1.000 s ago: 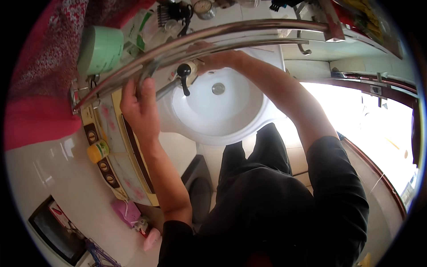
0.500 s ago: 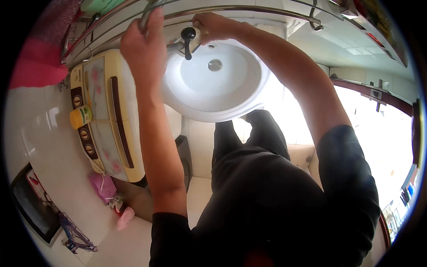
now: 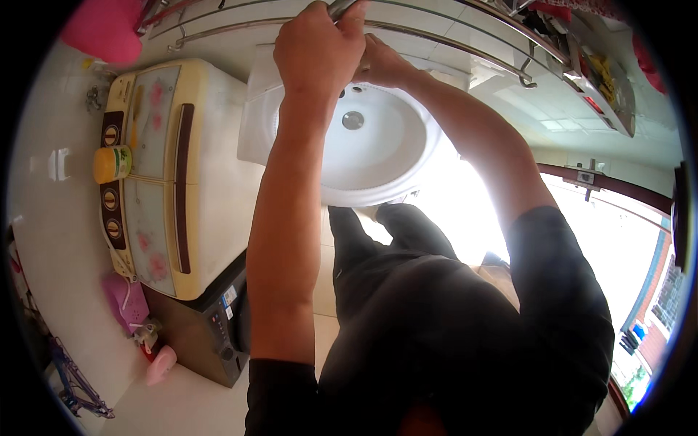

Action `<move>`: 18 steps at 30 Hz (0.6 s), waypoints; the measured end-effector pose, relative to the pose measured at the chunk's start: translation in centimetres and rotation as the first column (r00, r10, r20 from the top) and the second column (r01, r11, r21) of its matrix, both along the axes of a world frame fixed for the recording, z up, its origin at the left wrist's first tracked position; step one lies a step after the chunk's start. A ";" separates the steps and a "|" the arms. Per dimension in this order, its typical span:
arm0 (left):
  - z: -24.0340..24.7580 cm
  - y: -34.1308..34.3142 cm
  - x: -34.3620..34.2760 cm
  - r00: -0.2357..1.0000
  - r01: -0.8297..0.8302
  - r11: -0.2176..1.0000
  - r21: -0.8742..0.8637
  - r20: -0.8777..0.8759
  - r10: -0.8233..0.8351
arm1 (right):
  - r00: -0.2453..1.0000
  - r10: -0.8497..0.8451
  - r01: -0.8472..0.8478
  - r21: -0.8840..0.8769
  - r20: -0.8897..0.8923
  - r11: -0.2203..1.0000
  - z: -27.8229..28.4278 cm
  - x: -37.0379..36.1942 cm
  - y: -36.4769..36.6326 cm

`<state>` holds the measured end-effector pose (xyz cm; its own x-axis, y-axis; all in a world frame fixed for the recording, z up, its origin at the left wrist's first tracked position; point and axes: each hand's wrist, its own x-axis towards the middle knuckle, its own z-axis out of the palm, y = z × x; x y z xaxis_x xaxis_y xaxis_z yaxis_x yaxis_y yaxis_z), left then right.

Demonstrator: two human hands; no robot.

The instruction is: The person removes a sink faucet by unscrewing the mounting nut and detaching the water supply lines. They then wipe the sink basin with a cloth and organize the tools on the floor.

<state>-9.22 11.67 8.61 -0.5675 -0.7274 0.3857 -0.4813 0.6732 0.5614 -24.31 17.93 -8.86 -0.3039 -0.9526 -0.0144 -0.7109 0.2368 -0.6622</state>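
My left hand (image 3: 320, 47) is closed around a grey metal handle (image 3: 340, 9) above the back of the white washbasin (image 3: 363, 195). What the handle belongs to is hidden. Just right of it, my right hand (image 3: 385, 64) has its fingers curled around what seems to be the tap. That fitting, with a black ball-ended lever, is now almost wholly covered by my left hand and wrist. Below the hands lie the basin's metal drain (image 3: 353, 120) and the small overflow hole.
A steel towel rail (image 3: 436, 40) runs close over both hands. Left of the basin stands a cream washing machine (image 3: 190, 232) bearing a yellow-lidded jar (image 3: 112, 165). A dark box-shaped appliance (image 3: 211, 334) sits beside it. A bright doorway (image 3: 582, 247) opens at right.
My left hand has swung right with the metal handle, up against my right hand, covering the black lever. The view has shifted, showing more of the dark appliance.
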 end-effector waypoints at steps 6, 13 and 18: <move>-1.4 -1.6 0.8 0.976 0.173 0.985 -0.022 -0.132 -0.174 | 0.981 0.182 -0.179 -0.051 0.072 0.983 -1.0 -2.3 -2.1; -1.5 -1.0 0.3 0.983 0.148 0.989 -0.016 -0.104 -0.149 | 0.984 0.166 -0.168 0.023 0.069 0.985 1.2 -1.4 -0.8; -0.9 0.8 -1.3 0.926 0.376 0.926 -0.016 0.033 -0.376 | 0.957 0.165 -0.100 -0.259 0.241 0.961 0.9 -0.9 0.4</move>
